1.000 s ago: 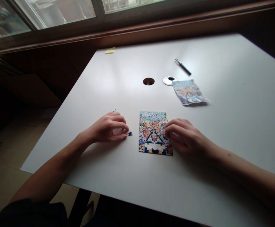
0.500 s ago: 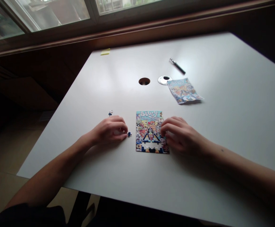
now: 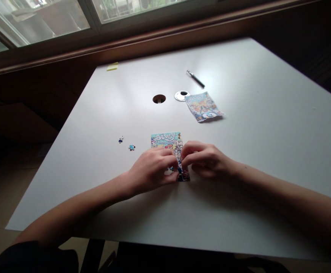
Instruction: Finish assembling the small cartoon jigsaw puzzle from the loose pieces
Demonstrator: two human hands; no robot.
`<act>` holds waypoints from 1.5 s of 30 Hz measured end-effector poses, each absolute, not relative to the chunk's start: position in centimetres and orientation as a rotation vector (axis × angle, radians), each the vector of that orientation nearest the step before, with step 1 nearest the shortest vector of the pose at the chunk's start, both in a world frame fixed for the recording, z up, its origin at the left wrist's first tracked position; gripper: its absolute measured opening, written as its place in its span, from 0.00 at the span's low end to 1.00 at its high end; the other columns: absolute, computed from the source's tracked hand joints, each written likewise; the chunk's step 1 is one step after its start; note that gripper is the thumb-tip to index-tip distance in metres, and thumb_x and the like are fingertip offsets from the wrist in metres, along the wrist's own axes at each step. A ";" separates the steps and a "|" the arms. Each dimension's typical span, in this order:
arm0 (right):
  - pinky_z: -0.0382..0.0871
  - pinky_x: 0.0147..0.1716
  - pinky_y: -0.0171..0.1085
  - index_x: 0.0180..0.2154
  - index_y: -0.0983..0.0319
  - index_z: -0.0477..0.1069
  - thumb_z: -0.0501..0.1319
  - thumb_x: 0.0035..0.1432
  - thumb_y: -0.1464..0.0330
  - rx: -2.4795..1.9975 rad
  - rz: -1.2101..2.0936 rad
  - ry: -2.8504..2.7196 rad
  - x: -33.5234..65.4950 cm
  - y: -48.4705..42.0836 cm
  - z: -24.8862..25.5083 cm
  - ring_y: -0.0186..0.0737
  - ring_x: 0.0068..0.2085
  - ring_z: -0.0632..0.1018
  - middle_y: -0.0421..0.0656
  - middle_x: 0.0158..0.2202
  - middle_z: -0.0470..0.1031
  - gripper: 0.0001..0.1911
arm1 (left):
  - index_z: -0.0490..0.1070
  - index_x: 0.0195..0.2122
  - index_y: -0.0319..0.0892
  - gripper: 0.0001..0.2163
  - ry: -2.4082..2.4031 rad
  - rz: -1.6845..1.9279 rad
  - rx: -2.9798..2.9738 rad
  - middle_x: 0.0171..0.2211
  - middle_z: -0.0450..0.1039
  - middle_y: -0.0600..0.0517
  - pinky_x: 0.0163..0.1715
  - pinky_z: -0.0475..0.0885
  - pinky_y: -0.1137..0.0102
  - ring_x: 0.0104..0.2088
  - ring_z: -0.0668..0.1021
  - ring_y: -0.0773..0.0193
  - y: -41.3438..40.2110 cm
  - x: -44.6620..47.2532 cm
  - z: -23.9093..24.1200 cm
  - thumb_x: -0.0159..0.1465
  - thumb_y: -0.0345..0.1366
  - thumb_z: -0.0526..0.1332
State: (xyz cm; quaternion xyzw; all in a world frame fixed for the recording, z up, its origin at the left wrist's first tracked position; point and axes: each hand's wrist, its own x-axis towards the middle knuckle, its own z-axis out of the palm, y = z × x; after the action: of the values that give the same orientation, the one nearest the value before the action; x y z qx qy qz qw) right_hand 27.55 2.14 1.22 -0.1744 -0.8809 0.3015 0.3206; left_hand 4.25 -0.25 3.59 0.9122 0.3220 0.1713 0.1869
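Observation:
A small colourful jigsaw puzzle lies flat on the white table, its lower left part hidden under my left hand. My left hand reaches over it, thumb and fingers pinched at a dark blue jigsaw piece low on the right side. At the right edge of the puzzle, my right hand rests with curled fingers against the border. Two loose jigsaw pieces lie to the left: a dark blue and white piece and a light blue piece.
Beyond the puzzle lies a crumpled picture sheet, partly over a silver ring cover. A black pen is behind it. The table has a round cable hole and a yellow sticky note near its far left corner.
My left hand has moved right with the dark blue piece, from beside the puzzle onto it. The light blue loose piece has come into view. My right hand stays at the puzzle's edge.

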 end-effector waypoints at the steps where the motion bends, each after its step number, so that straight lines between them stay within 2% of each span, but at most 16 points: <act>1: 0.68 0.33 0.34 0.35 0.60 0.75 0.54 0.51 0.82 -0.443 0.813 -2.321 27.6 2.2 1.2 0.36 0.34 0.73 0.44 0.35 0.74 0.17 | 0.75 0.35 0.41 0.05 0.918 0.469 2.579 0.33 0.75 0.50 0.34 0.70 0.68 0.35 0.74 0.61 -0.3 4.5 3.4 0.64 0.37 0.63; 14: 0.65 0.35 0.34 0.33 0.62 0.76 0.57 0.54 0.80 -0.368 0.768 -2.386 27.6 2.7 0.4 0.36 0.34 0.71 0.44 0.33 0.74 0.12 | 0.74 0.34 0.41 0.03 0.922 0.400 2.597 0.33 0.73 0.51 0.34 0.68 0.70 0.34 0.72 0.63 -0.3 4.6 3.2 0.63 0.34 0.63; 21: 0.61 0.37 0.38 0.33 0.61 0.74 0.55 0.61 0.76 -0.337 0.604 -2.481 27.4 2.4 0.7 0.38 0.34 0.68 0.45 0.33 0.74 0.10 | 0.74 0.33 0.41 0.03 0.902 0.409 2.558 0.32 0.73 0.52 0.34 0.67 0.70 0.34 0.72 0.63 -0.3 4.5 3.1 0.62 0.34 0.64; 26: 0.60 0.37 0.38 0.34 0.61 0.74 0.53 0.66 0.72 -0.328 0.483 -2.515 27.2 2.1 1.2 0.38 0.35 0.68 0.46 0.34 0.75 0.12 | 0.76 0.35 0.41 0.03 0.830 0.420 2.502 0.34 0.75 0.51 0.37 0.69 0.70 0.36 0.75 0.63 0.1 4.2 3.9 0.63 0.34 0.64; 30: 0.60 0.37 0.38 0.36 0.60 0.73 0.51 0.67 0.74 -0.321 0.406 -2.520 27.1 2.0 1.4 0.38 0.35 0.68 0.45 0.34 0.75 0.13 | 0.77 0.34 0.43 0.05 0.761 0.447 2.571 0.33 0.76 0.51 0.40 0.69 0.67 0.35 0.75 0.63 0.5 3.5 5.0 0.65 0.33 0.62; 34: 0.61 0.38 0.39 0.38 0.60 0.73 0.50 0.65 0.76 -0.293 0.298 -2.528 26.9 1.6 1.6 0.38 0.36 0.69 0.44 0.34 0.75 0.13 | 0.77 0.38 0.47 0.06 0.610 0.350 2.761 0.39 0.77 0.52 0.45 0.67 0.64 0.41 0.75 0.60 0.4 3.3 4.9 0.62 0.31 0.62; 38: 0.62 0.38 0.40 0.39 0.60 0.72 0.49 0.64 0.78 -0.277 0.231 -2.545 26.7 1.4 1.8 0.38 0.36 0.68 0.44 0.36 0.75 0.15 | 0.77 0.40 0.47 0.08 0.529 0.332 2.892 0.40 0.78 0.51 0.45 0.67 0.64 0.40 0.76 0.60 0.5 3.1 5.3 0.62 0.31 0.61; 42: 0.60 0.36 0.39 0.32 0.61 0.69 0.47 0.65 0.77 -0.293 0.213 -2.587 26.9 1.4 1.6 0.38 0.33 0.65 0.44 0.31 0.72 0.16 | 0.76 0.38 0.45 0.08 0.649 0.335 2.930 0.34 0.76 0.51 0.41 0.69 0.65 0.36 0.74 0.62 1.6 -0.1 6.9 0.63 0.29 0.59; 45: 0.58 0.34 0.39 0.29 0.61 0.66 0.47 0.67 0.75 -0.289 0.218 -2.616 27.0 1.6 1.3 0.38 0.31 0.62 0.43 0.29 0.69 0.16 | 0.77 0.37 0.44 0.08 1.009 0.469 2.881 0.33 0.76 0.52 0.40 0.70 0.66 0.35 0.74 0.62 2.9 -5.0 6.6 0.63 0.28 0.59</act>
State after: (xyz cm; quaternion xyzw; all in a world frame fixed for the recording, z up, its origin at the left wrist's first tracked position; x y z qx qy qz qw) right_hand 27.00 1.64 1.31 -0.1059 -0.9596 0.0801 0.2479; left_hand -5.02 2.94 6.64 0.9325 0.3266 0.1519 0.0268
